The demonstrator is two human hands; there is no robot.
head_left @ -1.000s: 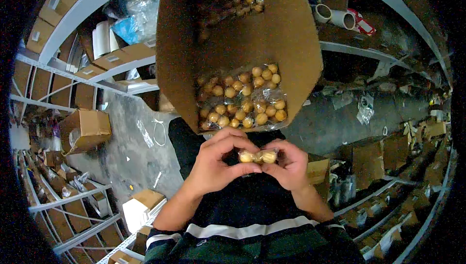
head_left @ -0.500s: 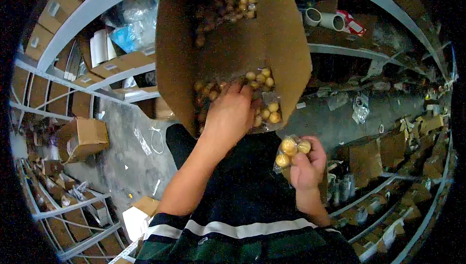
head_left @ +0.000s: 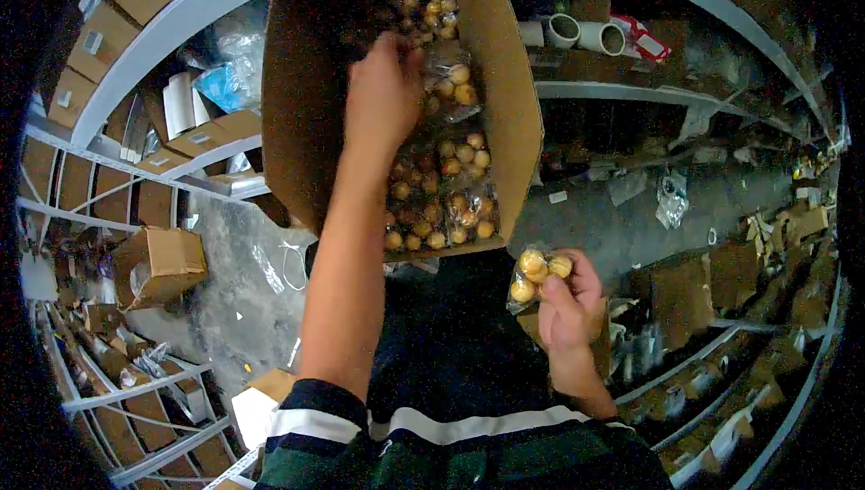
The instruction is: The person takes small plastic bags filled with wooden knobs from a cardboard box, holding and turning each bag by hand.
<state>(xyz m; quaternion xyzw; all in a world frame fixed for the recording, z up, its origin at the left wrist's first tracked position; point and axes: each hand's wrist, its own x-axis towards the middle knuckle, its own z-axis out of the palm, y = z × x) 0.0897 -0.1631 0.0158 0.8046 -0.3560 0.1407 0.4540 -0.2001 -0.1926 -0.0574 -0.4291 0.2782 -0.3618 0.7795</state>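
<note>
My left hand (head_left: 386, 98) reaches deep into an open cardboard box (head_left: 515, 130), its back turned up and its fingers blurred in the shadow. Close to its right side lies a clear bag of golden balls (head_left: 453, 86); whether the fingers touch it I cannot tell. More bagged golden balls (head_left: 441, 211) cover the near part of the box, and others (head_left: 437, 17) sit at its far end. Outside the box, at the lower right, my right hand (head_left: 572, 305) is closed on a clear plastic bag of golden balls (head_left: 533, 272), thumb on top.
Metal shelves (head_left: 613, 92) with cartons and plastic-wrapped goods surround me. White tubes (head_left: 595, 37) lie on the shelf at the upper right. A brown carton (head_left: 162, 265) stands on the grey floor at left, near scraps of plastic (head_left: 267, 267).
My left hand has moved from the near part of the box to its far part. A bag of balls now lies mid-box, where bare cardboard showed. My right hand keeps its bag.
</note>
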